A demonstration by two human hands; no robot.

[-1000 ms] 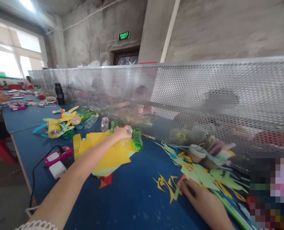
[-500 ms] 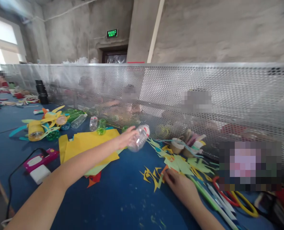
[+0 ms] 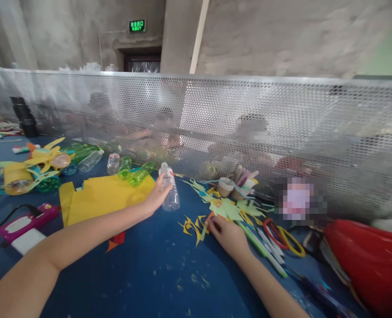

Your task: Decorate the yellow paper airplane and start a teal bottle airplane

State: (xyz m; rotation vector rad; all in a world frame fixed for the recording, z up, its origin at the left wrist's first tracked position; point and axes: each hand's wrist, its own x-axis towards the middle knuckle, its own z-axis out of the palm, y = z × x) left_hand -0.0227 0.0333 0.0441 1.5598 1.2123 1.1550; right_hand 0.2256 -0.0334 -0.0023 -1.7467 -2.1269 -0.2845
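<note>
Just left of the frame's centre, the left hand (image 3: 156,195) has its grip closed on a small clear plastic bottle (image 3: 170,191). The thumb and fingers wrap the middle of its body from the left. The bottle stands nearly upright with its white cap on top. Its base is at the blue worktop (image 3: 156,274), though whether it rests there or hangs just above is hard to tell. It sits at the right edge of the yellow paper sheets (image 3: 103,196), with two green bottles (image 3: 134,173) lying near it toward the upper left.

The bottle looks empty, so it is probably very light and easy to tip. Its thin wall would likely dent under a hard squeeze, and the smooth plastic may be a little slippery. The ribbed middle, where the fingers already are, seems the safest place to hold it. The stiffer neck under the cap would also serve.

The right hand (image 3: 228,235) lies palm down right of centre, its grip apart and holding nothing. Its fingertips touch the yellow and orange paper cuttings (image 3: 196,225). Scissors (image 3: 284,234) lie near it to the right. A perforated metal screen (image 3: 282,115) runs across the frame behind everything.
</note>
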